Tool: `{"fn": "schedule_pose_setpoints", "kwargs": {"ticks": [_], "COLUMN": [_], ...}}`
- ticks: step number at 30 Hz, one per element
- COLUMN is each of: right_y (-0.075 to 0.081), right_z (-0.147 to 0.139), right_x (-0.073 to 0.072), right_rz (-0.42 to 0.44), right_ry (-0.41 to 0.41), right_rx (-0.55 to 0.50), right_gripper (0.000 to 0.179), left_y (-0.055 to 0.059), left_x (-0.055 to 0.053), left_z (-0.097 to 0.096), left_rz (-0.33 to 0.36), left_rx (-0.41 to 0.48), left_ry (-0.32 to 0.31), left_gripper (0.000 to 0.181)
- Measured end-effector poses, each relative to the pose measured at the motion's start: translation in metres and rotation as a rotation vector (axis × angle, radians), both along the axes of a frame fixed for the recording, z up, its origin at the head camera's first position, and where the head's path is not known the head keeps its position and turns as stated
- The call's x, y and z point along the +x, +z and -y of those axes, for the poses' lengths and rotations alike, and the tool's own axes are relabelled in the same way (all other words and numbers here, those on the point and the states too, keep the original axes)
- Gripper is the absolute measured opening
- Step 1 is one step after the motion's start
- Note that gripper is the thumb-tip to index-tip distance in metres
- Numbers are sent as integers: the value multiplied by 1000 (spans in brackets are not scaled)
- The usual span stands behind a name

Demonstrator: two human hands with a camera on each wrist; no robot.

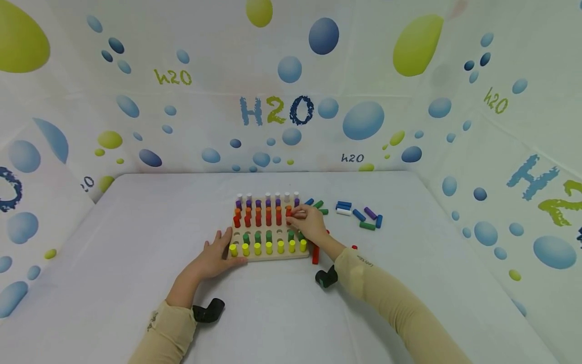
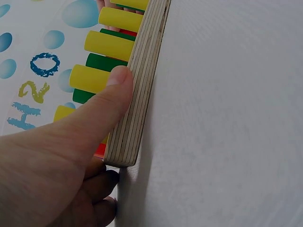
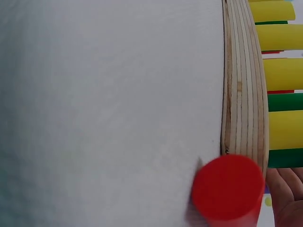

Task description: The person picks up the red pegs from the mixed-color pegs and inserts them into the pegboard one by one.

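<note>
A wooden pegboard (image 1: 273,257) carries rows of coloured pegs: white, purple, orange, red, green and yellow from back to front. My left hand (image 1: 211,258) holds its near left corner, the thumb (image 2: 120,78) along the front edge and the other fingers at the left side. Over the board's right part, my right hand (image 1: 311,225) pinches a red peg (image 1: 288,213) between thumb and fingers, in line with the red row. Whether its lower end sits in a hole is hidden. In the right wrist view, only part of that hand shows at the lower right edge.
A loose red peg (image 1: 316,255) lies beside the board's near right corner, and another red peg (image 1: 354,247) shows partly near the right sleeve. Several blue, green, white and purple pegs (image 1: 370,213) lie scattered to the right. Gaps show in the green row (image 1: 279,232).
</note>
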State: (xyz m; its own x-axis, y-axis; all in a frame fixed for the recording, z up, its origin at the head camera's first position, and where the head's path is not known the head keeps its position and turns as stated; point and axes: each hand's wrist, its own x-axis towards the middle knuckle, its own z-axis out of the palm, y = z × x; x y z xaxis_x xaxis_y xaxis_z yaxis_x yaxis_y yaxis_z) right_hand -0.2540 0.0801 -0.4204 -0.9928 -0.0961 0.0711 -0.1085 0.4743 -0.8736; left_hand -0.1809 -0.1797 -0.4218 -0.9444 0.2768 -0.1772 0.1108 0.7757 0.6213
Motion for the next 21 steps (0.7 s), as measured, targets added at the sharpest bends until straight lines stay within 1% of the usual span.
{"fn": "schedule_pose_setpoints", "kwargs": {"ticks": [4,9,13,16,21], "right_y": [0,2,8,13,19], "right_z": [0,-3,-8,-13,-21], "right_x": [0,2,4,5,5], "right_rz": [8,31,31,19,3], "right_ry": [0,9,30,31,12], "right_rx": [-13,-35,-45,-38,-29], "right_gripper": [22,23,22,21,22], "left_y": [2,-1,0,1,2], "left_x": [0,0,0,1,2], "left_z": [0,-1,-1,-1,-1], "left_rz": [0,6,7,8,10], "left_rx": [-6,1,-2,-6,-5], "left_ry": [1,-2,-1,-1,-3], "left_gripper": [102,103,102,102,102]}}
